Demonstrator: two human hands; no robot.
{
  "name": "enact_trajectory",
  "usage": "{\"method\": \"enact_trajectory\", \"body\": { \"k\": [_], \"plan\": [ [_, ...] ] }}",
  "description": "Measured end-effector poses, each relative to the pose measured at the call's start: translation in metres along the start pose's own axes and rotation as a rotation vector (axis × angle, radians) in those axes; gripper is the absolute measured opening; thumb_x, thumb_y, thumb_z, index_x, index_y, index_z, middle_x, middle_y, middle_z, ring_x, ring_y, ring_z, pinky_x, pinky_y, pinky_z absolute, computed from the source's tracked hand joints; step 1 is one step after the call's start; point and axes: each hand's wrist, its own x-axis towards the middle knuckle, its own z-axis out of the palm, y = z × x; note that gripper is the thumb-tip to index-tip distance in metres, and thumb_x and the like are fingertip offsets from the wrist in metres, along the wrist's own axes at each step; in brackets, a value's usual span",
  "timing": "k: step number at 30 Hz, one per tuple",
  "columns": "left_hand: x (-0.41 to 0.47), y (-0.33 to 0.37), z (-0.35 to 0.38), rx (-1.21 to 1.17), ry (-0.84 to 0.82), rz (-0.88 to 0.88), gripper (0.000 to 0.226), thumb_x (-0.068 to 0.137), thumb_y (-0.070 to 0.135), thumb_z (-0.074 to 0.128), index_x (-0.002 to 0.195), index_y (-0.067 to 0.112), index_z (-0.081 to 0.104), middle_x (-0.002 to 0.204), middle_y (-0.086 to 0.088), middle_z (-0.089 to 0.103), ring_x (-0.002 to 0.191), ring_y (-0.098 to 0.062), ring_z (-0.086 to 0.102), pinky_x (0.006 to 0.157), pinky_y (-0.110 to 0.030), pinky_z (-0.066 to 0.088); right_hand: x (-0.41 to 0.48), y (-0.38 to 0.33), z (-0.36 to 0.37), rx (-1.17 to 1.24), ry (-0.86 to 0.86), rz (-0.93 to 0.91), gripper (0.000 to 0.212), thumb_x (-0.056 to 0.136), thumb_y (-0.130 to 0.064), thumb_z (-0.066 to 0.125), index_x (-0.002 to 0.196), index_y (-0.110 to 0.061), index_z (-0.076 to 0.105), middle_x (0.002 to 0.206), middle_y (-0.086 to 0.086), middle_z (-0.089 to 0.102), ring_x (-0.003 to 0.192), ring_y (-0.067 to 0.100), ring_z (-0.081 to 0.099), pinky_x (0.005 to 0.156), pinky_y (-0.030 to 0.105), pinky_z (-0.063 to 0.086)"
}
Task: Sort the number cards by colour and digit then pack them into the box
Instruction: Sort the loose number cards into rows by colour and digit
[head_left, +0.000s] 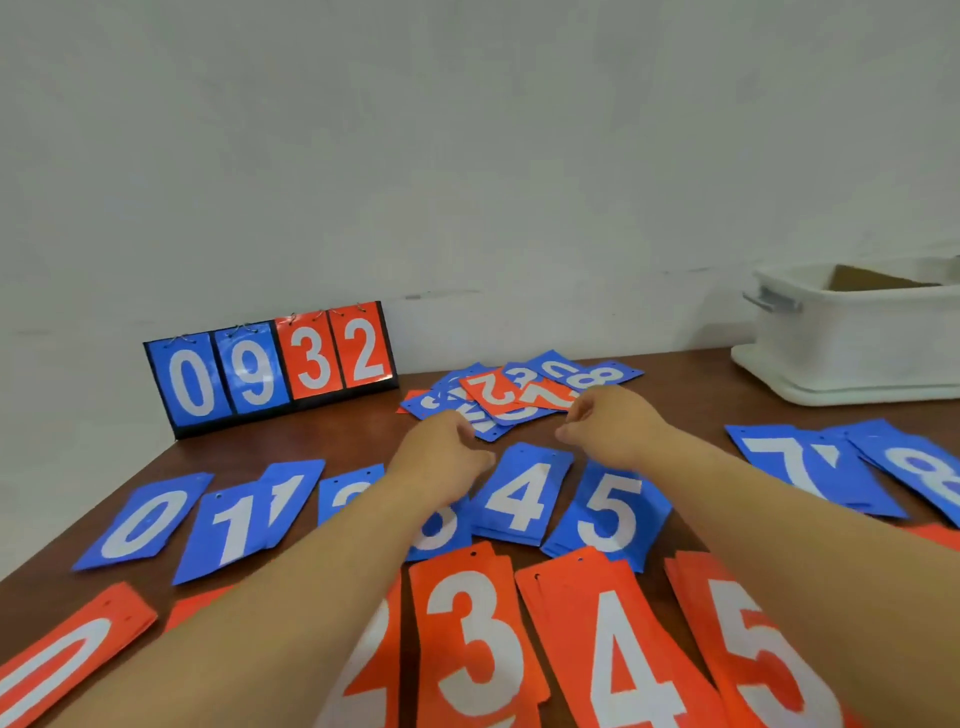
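Reaching into the unsorted heap: sorting step, packing not begun

I read this as mid-sort. My left hand (441, 452) hangs over the near edge of the unsorted heap (519, 395), fingers loosely curled and holding nothing I can see. My right hand (608, 426) has its curled fingertips at a red card in that heap, and I cannot tell whether it pinches it. The heap lies at the back of the bench (337, 441), well apart from the white box (852, 343) at far right. Next I judge one card must be lifted, its colour and digit read, then dropped on the matching stack.

Readable writing:
- The scoreboard stand (270, 364) shows 0 9 in blue and 3 2 in red.
- The blue stacks (522, 499) show 0, 1, 4, 5, 7 and 8.
- The red stacks (472, 639) show 0, 3, 4 and 5
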Motion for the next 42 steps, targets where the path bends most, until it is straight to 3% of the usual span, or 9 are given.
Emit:
{"method": "enact_trajectory", "body": {
  "k": [4,11,15,17,21,27,31,34,42],
  "plan": [
    [0.035,-0.008,-0.002,0.052,0.001,-0.003,0.05,0.086,0.048,0.071,0.128,0.024,0.059,0.112,0.003,0.064,0.096,-0.017,0.062,0.073,-0.029,0.046,0.033,0.015,-0.006,-0.072,0.0,0.028,0.027,0.087,-0.039,0.069,0.108,-0.022,0.066,0.111,-0.001,0.067,0.089,0.017,0.06,0.071,0.027,0.042],
    [0.11,-0.024,0.008,0.222,-0.006,-0.051,0.069,0.088,0.065,0.061,0.146,0.033,0.046,0.146,-0.008,0.043,0.126,-0.03,0.052,0.102,-0.042,0.048,0.101,0.052,-0.009,-0.208,-0.075,0.067,0.061,0.091,-0.053,0.062,0.144,-0.027,0.048,0.152,0.004,0.044,0.133,0.026,0.047,0.105,0.032,0.041],
    [0.139,-0.03,0.022,0.361,-0.076,-0.124,0.077,0.086,0.077,0.049,0.153,0.042,0.033,0.15,-0.009,0.037,0.131,-0.033,0.046,0.104,-0.044,0.046,0.135,0.069,0.001,-0.455,-0.214,0.113,0.081,0.083,-0.082,0.033,0.154,-0.043,0.026,0.165,0.007,0.019,0.15,0.033,0.019,0.12,0.049,0.023],
    [0.146,-0.031,0.03,0.463,-0.097,-0.159,0.08,0.084,0.083,0.042,0.154,0.046,0.028,0.155,-0.008,0.031,0.137,-0.034,0.037,0.106,-0.045,0.042,0.149,0.08,0.009,-0.509,-0.285,0.09,0.091,0.068,-0.092,0.018,0.151,-0.055,0.018,0.167,0.002,0.01,0.152,0.036,0.01,0.119,0.056,0.018],
    [0.153,-0.027,0.034,0.432,-0.111,-0.21,0.081,0.084,0.082,0.044,0.155,0.046,0.026,0.158,-0.012,0.027,0.14,-0.038,0.033,0.108,-0.047,0.039,0.148,0.082,0.009,-0.503,-0.324,0.011,0.059,0.092,-0.074,0.027,0.149,-0.058,0.024,0.168,0.001,0.007,0.153,0.035,0.008,0.12,0.055,0.018],
    [0.149,-0.013,0.034,0.203,-0.003,-0.244,0.076,0.082,0.056,0.076,0.144,0.025,0.043,0.145,-0.014,0.038,0.124,-0.026,0.051,0.087,-0.033,0.048,0.126,0.071,-0.006,-0.309,-0.347,-0.037,0.041,0.103,-0.041,0.047,0.144,-0.037,0.051,0.16,0.0,0.035,0.147,0.02,0.029,0.115,0.03,0.026],
    [0.145,-0.006,0.033,0.067,0.074,-0.263,0.069,0.078,0.036,0.086,0.137,0.025,0.05,0.142,-0.013,0.039,0.118,-0.027,0.055,0.083,-0.032,0.048,0.13,0.069,-0.005,-0.256,-0.192,0.068,0.036,0.093,-0.046,0.062,0.112,-0.018,0.075,0.114,0.003,0.07,0.109,0.02,0.062,0.093,0.032,0.051],
    [0.146,-0.009,0.037,0.004,0.099,-0.241,0.056,0.079,0.027,0.086,0.127,0.025,0.058,0.14,-0.01,0.049,0.121,-0.025,0.055,0.082,-0.032,0.051,0.149,0.069,0.007,-0.301,-0.108,0.226,0.056,0.086,-0.062,0.063,0.111,-0.012,0.068,0.088,0.003,0.062,0.094,0.023,0.063,0.078,0.033,0.051],
    [0.139,-0.013,0.026,-0.144,0.256,-0.221,0.035,0.093,0.005,0.051,0.122,0.019,0.065,0.129,-0.005,0.06,0.108,-0.023,0.058,0.073,-0.03,0.046,0.176,0.048,0.025,-0.246,-0.024,0.54,0.093,0.065,-0.063,0.077,0.137,-0.015,0.045,0.132,0.011,0.044,0.123,0.03,0.043,0.084,0.038,0.04]
  ]
}}
